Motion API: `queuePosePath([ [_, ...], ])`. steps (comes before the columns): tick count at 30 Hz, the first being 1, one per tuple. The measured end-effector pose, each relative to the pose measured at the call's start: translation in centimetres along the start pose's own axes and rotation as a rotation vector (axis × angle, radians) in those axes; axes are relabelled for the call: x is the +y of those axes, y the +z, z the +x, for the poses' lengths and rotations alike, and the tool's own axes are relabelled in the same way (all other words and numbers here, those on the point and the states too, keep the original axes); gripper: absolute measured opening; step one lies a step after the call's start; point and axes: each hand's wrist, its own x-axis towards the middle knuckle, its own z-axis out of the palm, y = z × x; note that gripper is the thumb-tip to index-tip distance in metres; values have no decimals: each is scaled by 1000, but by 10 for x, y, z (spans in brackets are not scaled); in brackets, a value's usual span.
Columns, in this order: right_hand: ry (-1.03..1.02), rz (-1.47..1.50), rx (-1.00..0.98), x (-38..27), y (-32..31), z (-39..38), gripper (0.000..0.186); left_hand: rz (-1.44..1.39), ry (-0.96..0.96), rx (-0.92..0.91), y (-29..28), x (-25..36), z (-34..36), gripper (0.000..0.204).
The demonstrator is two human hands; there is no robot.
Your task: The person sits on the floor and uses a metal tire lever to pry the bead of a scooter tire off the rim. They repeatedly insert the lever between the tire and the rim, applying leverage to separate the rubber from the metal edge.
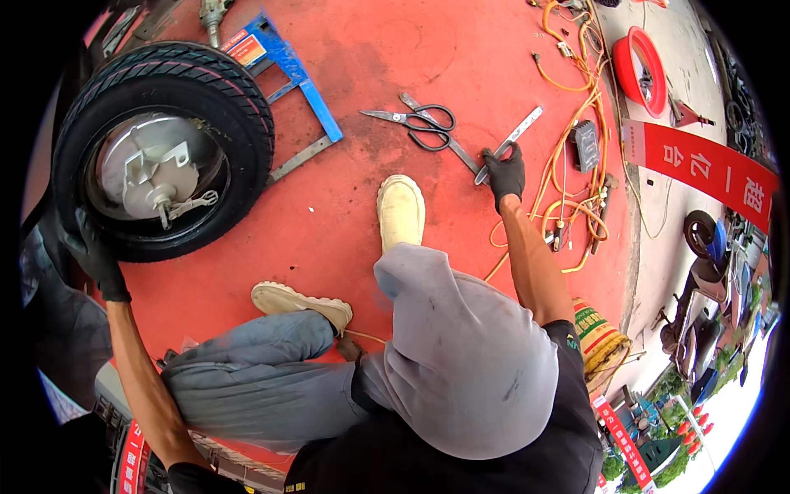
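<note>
At the left, a scooter wheel with a black tyre and a silver hub leans against other parts. My left hand, in a dark glove, grips the tyre's lower left side, its fingers partly lost in shadow. On the red floor, my gloved right hand pinches a flat metal tire lever between thumb and fingers. A second flat metal bar lies beside it, partly beneath black-handled scissors.
A blue metal frame stands beside the wheel. Orange hoses and cables tangle at the right, around a dark grey box. Farther right are a red basin and a red banner. A striped sack sits behind my right arm.
</note>
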Motion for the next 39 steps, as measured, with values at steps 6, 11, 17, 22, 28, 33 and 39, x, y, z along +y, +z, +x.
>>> queuePosePath([
  [6, 222, 247, 114, 35, 50, -4, 82, 52, -34, 11, -16, -5, 7, 93],
  [11, -742, -759, -22, 105, -42, 107, 23, -57, -80, -19, 8, 30, 31, 98],
  [17, -595, 242, -115, -58, -105, -6, 27, 83, -250, 1, -21, 17, 17, 93],
  [22, -776, 311, -295, -213, -209, -120, 33, -37, -261, 61, -11, -1, 34, 75],
  [28, -910, 644, -910, -312, -225, -237, 45, -284, -313, -41, -5, -3, 61, 77],
  [33, -653, 550, -963, -349, -166, -337, 41, -104, -175, 14, -4, -14, 55, 83],
  [39, -580, 167, -1161, -364, -64, -414, 59, -144, -198, -99, -21, 11, 47, 107],
])
